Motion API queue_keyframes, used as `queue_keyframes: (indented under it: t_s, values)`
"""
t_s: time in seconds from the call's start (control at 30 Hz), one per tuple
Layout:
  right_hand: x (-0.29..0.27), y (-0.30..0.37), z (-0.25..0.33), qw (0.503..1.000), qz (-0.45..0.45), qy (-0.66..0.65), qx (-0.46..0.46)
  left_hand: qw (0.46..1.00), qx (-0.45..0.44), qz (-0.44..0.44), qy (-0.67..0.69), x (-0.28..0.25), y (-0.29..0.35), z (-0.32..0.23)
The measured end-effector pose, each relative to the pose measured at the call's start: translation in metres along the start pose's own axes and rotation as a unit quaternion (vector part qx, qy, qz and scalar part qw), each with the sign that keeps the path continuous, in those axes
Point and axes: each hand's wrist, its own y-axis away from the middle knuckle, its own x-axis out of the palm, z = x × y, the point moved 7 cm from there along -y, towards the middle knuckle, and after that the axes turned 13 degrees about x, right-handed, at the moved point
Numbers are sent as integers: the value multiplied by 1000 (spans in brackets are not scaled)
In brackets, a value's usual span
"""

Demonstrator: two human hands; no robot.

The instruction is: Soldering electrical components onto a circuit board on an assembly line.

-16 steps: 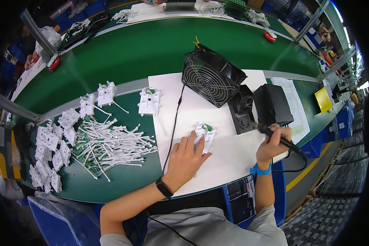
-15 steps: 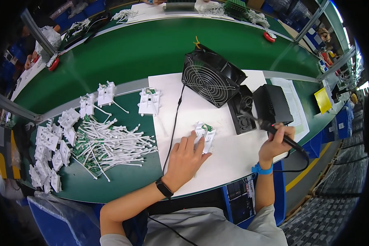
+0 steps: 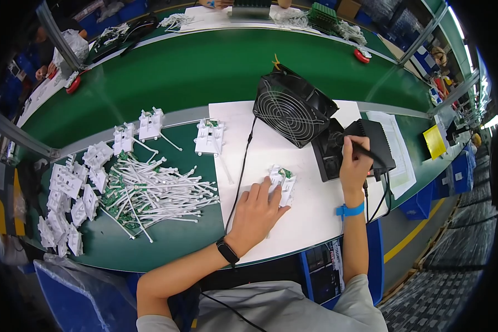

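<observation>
I have the left hand (image 3: 255, 213) at the centre of the frame, fingers slightly apart, their tips resting on a white plastic housing (image 3: 287, 186) that shows some green board (image 3: 285, 173). The housing lies on a white sheet (image 3: 315, 218). Right of centre, the right hand (image 3: 353, 172) has its fingers closed around a black-handled tool (image 3: 373, 157) at a black stand (image 3: 331, 167); I can't make out the tool's tip. A black box (image 3: 379, 138) sits just beside the stand, and a black fan (image 3: 288, 113) tilts at upper centre. At left I see heaped white cables (image 3: 160, 193) near more housings (image 3: 66, 185).
</observation>
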Motion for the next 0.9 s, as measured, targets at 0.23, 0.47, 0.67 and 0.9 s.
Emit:
queue_keyframes:
  t_s: [0.23,0.47,0.67,0.9]
  values:
    - [8,10,0,1000,1,-4,-3,1000,5,-16,-4,-1,4,0]
    - [4,2,13,998,43,-5,53,999,12,-28,14,-2,5,2]
    - [0,2,10,992,75,-43,87,995,15,-50,86,-13,2,6]
    - [-13,49,3,991,51,-67,108,981,-87,-175,12,-97,5,48]
